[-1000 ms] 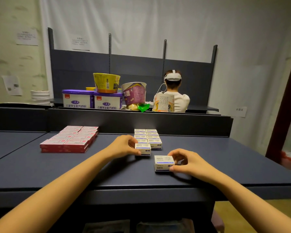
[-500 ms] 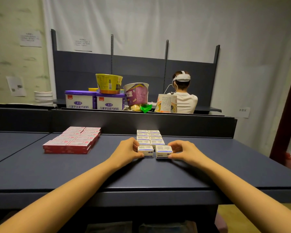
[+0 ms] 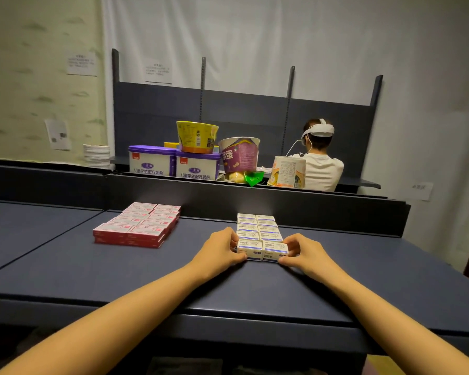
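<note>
Nearest: my left hand (image 3: 220, 250), fingers curled round the left front box (image 3: 250, 249); my right hand (image 3: 306, 253) pinches the right front box (image 3: 274, 251). The two boxes touch at the near end of the white block (image 3: 256, 226), which I count as five rows of two. Left of block: red boxes (image 3: 138, 226), stacked two high. Beyond block: two purple-lidded tins (image 3: 173, 165), yellow tub (image 3: 197, 136), purple tub (image 3: 240, 155), pale canister (image 3: 287, 171); contents hidden.

Flat red boxes (image 3: 137, 227) lie stacked in two rows on the dark blue table (image 3: 65, 266). Beyond its raised back edge stand two purple-lidded milk powder tins (image 3: 152, 165) with a yellow noodle bowl (image 3: 197, 136) on top. Beside them are a purple paper bucket (image 3: 240, 155) and a green packet (image 3: 253, 177). A person in a white headset (image 3: 320, 169) sits facing away.
</note>
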`<state>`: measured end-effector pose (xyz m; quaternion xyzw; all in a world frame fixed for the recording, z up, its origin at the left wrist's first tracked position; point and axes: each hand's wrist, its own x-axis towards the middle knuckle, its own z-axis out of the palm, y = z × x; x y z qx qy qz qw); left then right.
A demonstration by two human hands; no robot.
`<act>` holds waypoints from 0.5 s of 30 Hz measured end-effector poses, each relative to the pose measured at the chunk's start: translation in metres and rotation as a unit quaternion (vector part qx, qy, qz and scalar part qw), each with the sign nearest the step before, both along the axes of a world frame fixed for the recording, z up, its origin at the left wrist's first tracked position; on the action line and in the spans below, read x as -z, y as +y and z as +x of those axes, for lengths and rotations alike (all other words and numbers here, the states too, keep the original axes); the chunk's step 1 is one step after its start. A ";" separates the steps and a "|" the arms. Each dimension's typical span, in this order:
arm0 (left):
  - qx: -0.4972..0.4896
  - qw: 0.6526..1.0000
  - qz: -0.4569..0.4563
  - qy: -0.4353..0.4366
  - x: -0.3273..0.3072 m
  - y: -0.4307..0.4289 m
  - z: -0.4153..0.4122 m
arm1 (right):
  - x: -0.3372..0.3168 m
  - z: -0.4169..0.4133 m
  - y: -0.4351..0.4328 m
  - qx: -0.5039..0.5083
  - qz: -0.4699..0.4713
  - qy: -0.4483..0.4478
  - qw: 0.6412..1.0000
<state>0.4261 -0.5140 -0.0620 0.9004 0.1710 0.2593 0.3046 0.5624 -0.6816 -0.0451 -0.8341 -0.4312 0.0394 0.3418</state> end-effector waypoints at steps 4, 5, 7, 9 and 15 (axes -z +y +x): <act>0.012 1.000 0.001 0.013 -0.005 -0.002 -0.004 | 0.000 0.000 0.000 -0.001 0.001 -0.002 1.000; 0.011 1.000 0.004 0.014 -0.008 -0.002 -0.008 | 0.000 0.001 0.000 0.002 0.002 -0.008 1.000; 0.001 1.000 0.009 0.006 -0.015 0.006 -0.020 | -0.002 0.000 0.000 0.018 0.031 -0.030 0.999; -0.003 1.000 0.014 -0.006 -0.025 0.023 -0.040 | -0.009 -0.010 0.003 0.026 0.085 -0.059 0.994; -0.065 0.995 0.067 0.021 -0.048 0.110 -0.117 | -0.030 -0.077 0.051 -0.080 0.130 -0.121 0.981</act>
